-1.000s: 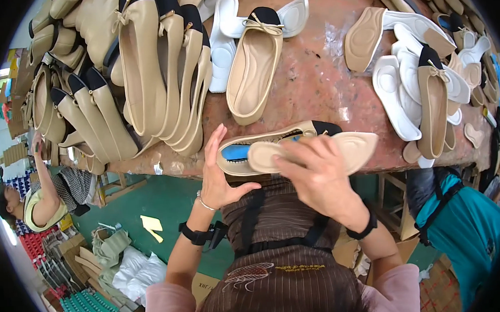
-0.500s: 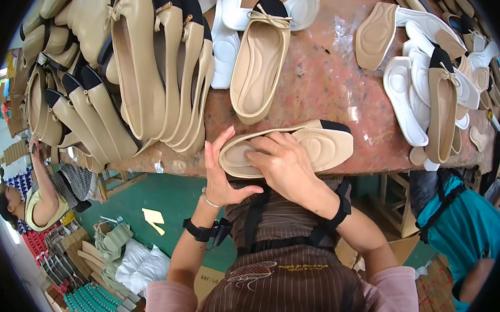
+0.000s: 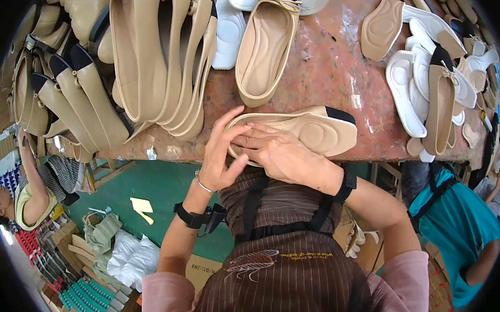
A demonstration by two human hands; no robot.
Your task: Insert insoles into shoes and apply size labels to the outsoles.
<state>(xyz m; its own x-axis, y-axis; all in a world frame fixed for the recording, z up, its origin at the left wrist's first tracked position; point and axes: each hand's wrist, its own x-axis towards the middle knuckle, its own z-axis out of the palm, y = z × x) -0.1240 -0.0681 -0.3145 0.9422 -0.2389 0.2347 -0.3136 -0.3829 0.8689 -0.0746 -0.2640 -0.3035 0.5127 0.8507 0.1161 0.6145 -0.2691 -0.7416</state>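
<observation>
A beige ballet flat [image 3: 341, 115] with a black toe lies at the table's near edge, its toe to the right. A beige cushioned insole [image 3: 322, 136] lies in it, the wide front part resting over the toe area. My left hand [image 3: 220, 157] is closed round the heel end, fingers along the far side and thumb on the near side. My right hand [image 3: 286, 154] reaches across the shoe, fingers together and pressed on the insole's heel part. The fingertips of both hands meet there and hide the heel. Just beyond lies another beige flat [image 3: 267, 53] with a bow.
Several beige flats [image 3: 143, 60] stand packed together at the left of the worn red table [image 3: 324, 56]. White insoles [image 3: 402, 86] and a tan flat [image 3: 441, 112] lie at the right. A person in teal [image 3: 457, 224] is at the right, another person [image 3: 31, 195] at the far left.
My left hand has gone from spread beside the heel to closed round it. My right hand's fingers have slid left toward the heel. The view has shifted slightly.
</observation>
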